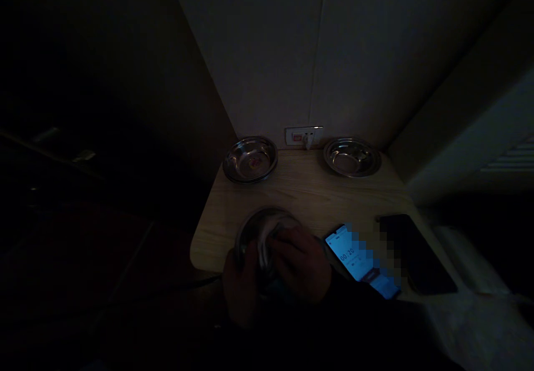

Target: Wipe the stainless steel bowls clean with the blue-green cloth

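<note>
In dim light we see a round metal bowl (249, 231), smooth and faintly shiny, at the near left part of a table (300, 193) with rounded corners and pale wood grain. Our left hand (240, 287) curls around the bowl's near left side, fingers bent over its rim. Our right hand (302, 262) has its fingers bunched closely around a pale, softly folded cloth (262, 248), pressed at the bowl's inside; blur hides the exact contact. Along the wall we find two shallow steel dishes with wide, glossy rims, the left dish (250, 159) bearing a reddish mark at its centre, the right dish (352, 157) beyond a rectangular wall socket (290, 135). Right of our hands lie a flat, glowing smartphone (354, 254) and a dark slab-shaped device (417, 254).
</note>
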The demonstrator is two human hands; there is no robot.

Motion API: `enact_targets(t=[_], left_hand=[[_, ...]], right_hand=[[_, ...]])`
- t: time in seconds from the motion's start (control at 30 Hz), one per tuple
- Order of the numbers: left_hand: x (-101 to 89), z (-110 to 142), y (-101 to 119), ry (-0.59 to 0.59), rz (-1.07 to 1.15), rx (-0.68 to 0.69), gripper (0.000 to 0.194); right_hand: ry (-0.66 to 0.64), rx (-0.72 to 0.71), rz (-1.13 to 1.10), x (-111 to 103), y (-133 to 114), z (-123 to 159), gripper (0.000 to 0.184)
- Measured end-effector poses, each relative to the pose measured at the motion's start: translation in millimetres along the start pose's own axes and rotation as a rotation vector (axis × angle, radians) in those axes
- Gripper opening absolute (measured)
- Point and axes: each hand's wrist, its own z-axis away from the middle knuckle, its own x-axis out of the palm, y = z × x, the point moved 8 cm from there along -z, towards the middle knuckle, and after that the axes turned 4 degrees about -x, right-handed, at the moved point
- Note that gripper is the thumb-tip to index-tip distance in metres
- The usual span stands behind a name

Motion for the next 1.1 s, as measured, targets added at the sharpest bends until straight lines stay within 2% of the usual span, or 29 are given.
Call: enact_targets(t=[0.2,0.53,0.7,0.77,0.87,1.0,1.1], left_hand=[[-0.8,2.8,2.6,-0.001,-0.004,0.027,0.034],[-1.8,3.5,-3.2,0.020,-0.040,0.022,0.040],[-5.5,4.5,0.3,0.066,-0.093,0.037,0.039],[-3.9,4.7,-0.7,0.047,-0.071,0.033,0.039],[-2.7,5.1,-3.5,0.031,-0.038,0.020,0.039],[-3.8,6.3,-4.7,0.035,-0.068,0.025,0.043],[-3.8,7.6,-2.2,0.038,-0.108,0.042,0.042]], right_hand=[[0.015,0.008,0.006,-1.5,-0.3,-1.6,0.017],[0.040,-0.060,0.006,-4.3,-4.6,-9.0,0.014],[0.046,-0.056,0.013,-5.9,-4.5,-7.7,0.016],[0.039,-0.084,-0.001,-5.3,-6.6,-7.2,0.016],[0.070,-0.040,0.038,-8.8,-1.2,-7.3,0.016],[0.027,-0.068,0.018,-7.7,-2.4,-7.0,0.016],[0.041,-0.055,0.025,-10.1,-2.5,-6.5,0.016]])
